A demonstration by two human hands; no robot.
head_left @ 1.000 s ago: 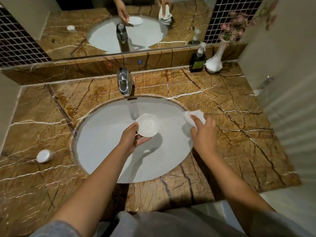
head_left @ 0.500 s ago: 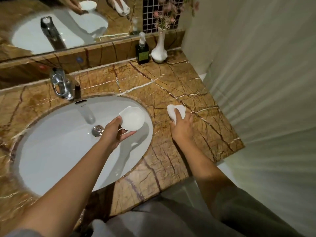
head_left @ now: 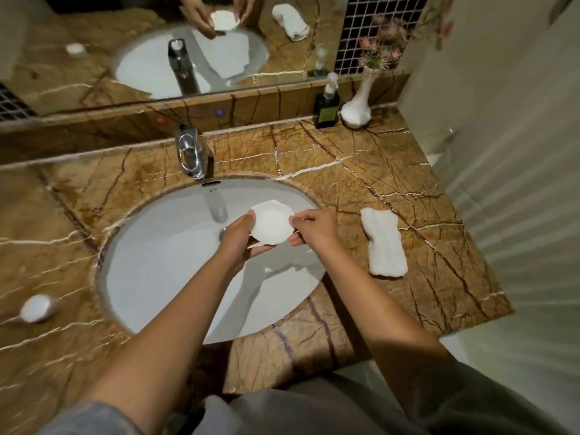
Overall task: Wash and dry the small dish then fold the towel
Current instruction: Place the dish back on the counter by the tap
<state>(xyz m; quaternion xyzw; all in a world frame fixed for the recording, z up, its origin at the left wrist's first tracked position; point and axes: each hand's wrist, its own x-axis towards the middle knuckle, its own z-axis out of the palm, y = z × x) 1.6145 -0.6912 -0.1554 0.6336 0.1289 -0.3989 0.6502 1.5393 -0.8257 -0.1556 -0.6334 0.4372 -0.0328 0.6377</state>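
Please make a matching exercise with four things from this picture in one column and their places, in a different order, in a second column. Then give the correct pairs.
Things:
1. small dish
2. towel
3. soap bottle
4. vase

Places:
A. lying on the counter to the right of the sink
B. at the back of the counter, holding pink flowers
C. held over the sink by both hands
D. at the back of the counter, just left of the white vase

Pairs: 1-C, 2-A, 3-D, 4-B
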